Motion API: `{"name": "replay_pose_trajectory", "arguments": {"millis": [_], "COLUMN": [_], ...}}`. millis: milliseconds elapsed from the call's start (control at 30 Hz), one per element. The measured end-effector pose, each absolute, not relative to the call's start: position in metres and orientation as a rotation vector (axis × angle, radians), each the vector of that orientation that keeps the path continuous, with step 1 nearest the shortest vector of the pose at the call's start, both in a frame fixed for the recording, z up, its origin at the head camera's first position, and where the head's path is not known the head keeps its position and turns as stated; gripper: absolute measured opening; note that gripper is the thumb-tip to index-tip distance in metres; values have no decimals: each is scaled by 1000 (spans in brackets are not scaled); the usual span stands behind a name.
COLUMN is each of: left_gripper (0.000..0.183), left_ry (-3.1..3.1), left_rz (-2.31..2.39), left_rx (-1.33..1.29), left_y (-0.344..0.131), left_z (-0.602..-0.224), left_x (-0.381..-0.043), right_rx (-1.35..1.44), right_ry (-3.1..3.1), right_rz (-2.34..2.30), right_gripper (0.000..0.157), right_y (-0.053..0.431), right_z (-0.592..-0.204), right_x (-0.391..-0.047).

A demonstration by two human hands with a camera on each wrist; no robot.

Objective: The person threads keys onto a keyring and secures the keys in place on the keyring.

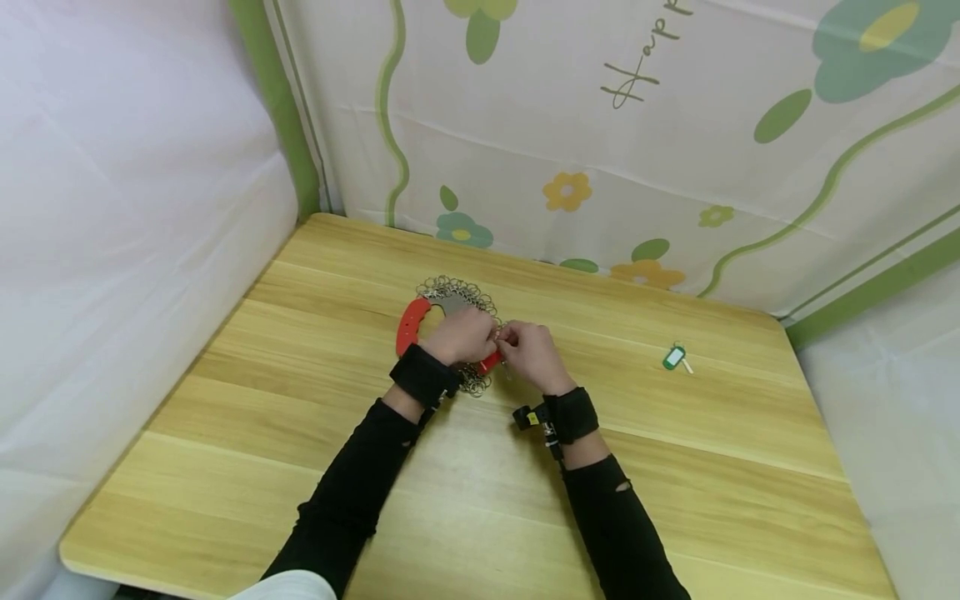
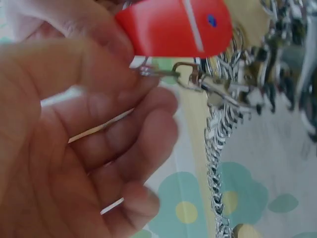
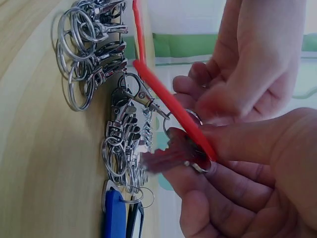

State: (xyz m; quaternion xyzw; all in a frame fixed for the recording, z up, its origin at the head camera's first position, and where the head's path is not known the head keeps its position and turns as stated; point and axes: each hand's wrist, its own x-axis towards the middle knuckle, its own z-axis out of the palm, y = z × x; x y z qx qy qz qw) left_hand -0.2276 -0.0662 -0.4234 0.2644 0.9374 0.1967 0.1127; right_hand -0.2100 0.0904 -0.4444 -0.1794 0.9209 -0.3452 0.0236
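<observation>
My left hand (image 1: 463,333) pinches a small split ring (image 2: 157,73) that hangs from a silver swivel clasp (image 2: 218,89). Close on its right, my right hand (image 1: 531,357) pinches a red key tag (image 2: 173,27) between thumb and fingers. A key (image 3: 166,154), blurred in the right wrist view, dangles beside the tag. The clasp joins a large bunch of metal clasps and split rings (image 1: 474,292) on the table. Left of my left hand lies a curved red handle (image 1: 409,327) with a grey metal part (image 1: 450,302); my left hand hides some of it.
On the right side of the wooden table (image 1: 720,475) lies a green key tag (image 1: 674,357) with a small pale piece beside it. A blue tag (image 3: 115,214) hangs among the rings. A flowered curtain (image 1: 510,142) stands along the far edge.
</observation>
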Motion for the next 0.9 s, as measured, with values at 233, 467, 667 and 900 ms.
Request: {"name": "replay_pose_trajectory", "arguments": {"millis": [233,467,667,900], "left_gripper": [21,25,26,23], "left_ry": [2653,2659,2678,2689], "left_rz": [613,577,559,569], "left_rx": [818,819,781,779], "left_y": [-71,-71,-69,-69], "left_z": [-424,-425,-424,-425], "left_x": [-230,-231,-229,-231], "right_rx": [-488,-508,-543,-564], "right_ry": [2833,2800,2762,2770], "right_rz": [-1079,-1100,-1099,-1097], "right_gripper": [13,10,6,6], "right_y": [92,93,93,95], "right_z": [-445,-444,-443,-445], "right_x": [-211,-212,-211,-212]}}
